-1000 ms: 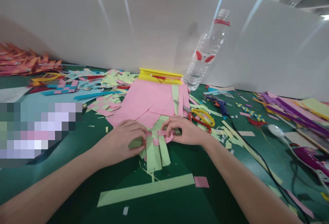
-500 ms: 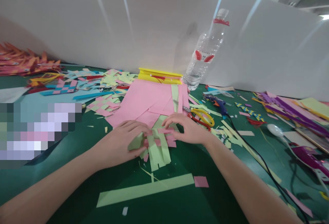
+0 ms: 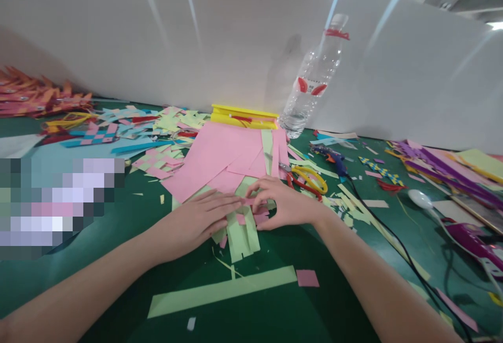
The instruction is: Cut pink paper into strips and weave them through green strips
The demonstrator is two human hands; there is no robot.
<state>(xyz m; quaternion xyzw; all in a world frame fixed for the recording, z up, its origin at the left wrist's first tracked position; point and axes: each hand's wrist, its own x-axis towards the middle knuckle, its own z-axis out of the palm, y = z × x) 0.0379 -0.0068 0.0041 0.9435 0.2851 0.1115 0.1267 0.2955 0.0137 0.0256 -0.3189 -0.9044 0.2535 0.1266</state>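
Observation:
My left hand (image 3: 192,226) lies flat with its fingers stretched together over a small weave of paper strips, pressing on its left side. My right hand (image 3: 288,204) is curled at the weave's right side, thumb and fingers closed around the end of a pink paper strip (image 3: 261,219). Pale green paper strips (image 3: 240,240) with slit ends stick out of the weave toward me. Much of the weave is hidden under both hands. Behind them lie pink paper sheets (image 3: 212,157).
A loose green strip (image 3: 220,293) and a pink scrap (image 3: 307,278) lie in front. Scissors (image 3: 312,179), a glue gun (image 3: 332,159) and its cord are at right. A plastic bottle (image 3: 310,86) leans against the wall. Paper scraps (image 3: 181,117) cover the back left.
My left hand has flattened and slid right, its fingers now over the strips. My right hand's thumb and fingers have closed in at the pink strip and moved slightly down.

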